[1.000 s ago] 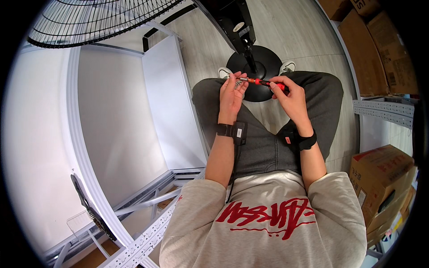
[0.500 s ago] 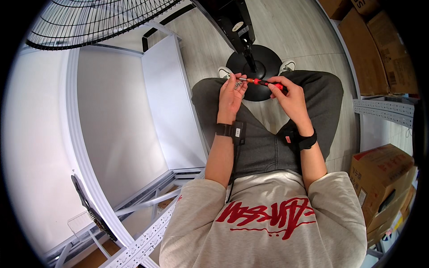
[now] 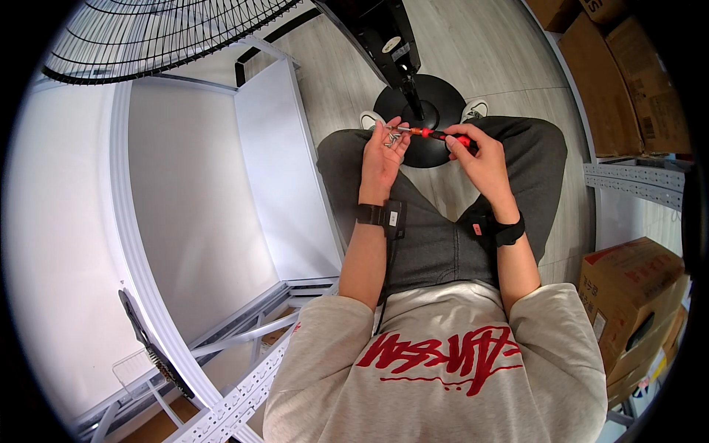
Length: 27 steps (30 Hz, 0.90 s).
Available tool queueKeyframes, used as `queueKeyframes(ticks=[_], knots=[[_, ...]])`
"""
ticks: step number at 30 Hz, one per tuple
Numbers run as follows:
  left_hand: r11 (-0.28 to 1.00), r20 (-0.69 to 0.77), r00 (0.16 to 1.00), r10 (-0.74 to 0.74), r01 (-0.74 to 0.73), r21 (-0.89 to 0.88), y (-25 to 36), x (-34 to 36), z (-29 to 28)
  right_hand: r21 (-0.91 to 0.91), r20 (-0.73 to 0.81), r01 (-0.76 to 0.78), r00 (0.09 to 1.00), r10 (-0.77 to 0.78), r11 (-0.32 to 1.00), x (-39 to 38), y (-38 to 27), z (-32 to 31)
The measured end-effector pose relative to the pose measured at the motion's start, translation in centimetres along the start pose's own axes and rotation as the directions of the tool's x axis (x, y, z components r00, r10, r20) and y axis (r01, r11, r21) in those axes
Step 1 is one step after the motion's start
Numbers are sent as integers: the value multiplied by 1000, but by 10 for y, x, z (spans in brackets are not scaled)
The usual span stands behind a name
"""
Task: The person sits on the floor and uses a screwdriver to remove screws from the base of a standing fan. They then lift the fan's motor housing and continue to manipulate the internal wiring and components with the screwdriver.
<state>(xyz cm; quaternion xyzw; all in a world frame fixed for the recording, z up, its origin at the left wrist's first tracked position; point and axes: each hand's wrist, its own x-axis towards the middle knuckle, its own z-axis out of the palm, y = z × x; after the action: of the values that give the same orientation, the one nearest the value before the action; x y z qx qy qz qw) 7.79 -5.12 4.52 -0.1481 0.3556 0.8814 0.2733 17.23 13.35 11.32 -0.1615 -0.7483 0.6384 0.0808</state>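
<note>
A red and black screwdriver (image 3: 437,135) is gripped at its handle by my right hand (image 3: 484,159), its shaft pointing left. In the cupped palm of my left hand (image 3: 382,159) lie several small silver screws (image 3: 391,139), too small to make out singly. The thumb and fingers of that hand curl round them at the screwdriver's tip. Whether the tip sits in a screw I cannot tell. Both hands are held above the gap between my knees, over a round black stand base (image 3: 443,153).
A black pole and housing (image 3: 377,37) rise from the base, between my shoes. At the upper left hangs a wire fan grille (image 3: 170,37). White metal shelving (image 3: 277,162) stands on the left, with a black-handled brush (image 3: 151,347). Cardboard boxes (image 3: 631,295) are stacked at the right.
The fingers of my left hand have shifted slightly by the screwdriver's tip, and the screws show a little more. My right hand has turned the handle slightly; otherwise the pose is the same.
</note>
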Motion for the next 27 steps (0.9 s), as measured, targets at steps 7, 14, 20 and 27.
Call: queueKeyframes(ticks=[7,14,20,27], knots=[[999,28,999,23,-24,48,-2,1,-3,-30,0,-29,1000,29,999,0,0,0],[996,34,997,65,-67,59,-4,2,-3,-36,-4,-18,1000,18,999,0,3,3],[997,0,998,62,-61,43,-5,2,-3,-35,-4,-4,1000,4,999,-2,0,5],[991,-12,992,129,-130,-31,-2,6,-10,18,-67,-45,997,46,999,0,-13,-9]])
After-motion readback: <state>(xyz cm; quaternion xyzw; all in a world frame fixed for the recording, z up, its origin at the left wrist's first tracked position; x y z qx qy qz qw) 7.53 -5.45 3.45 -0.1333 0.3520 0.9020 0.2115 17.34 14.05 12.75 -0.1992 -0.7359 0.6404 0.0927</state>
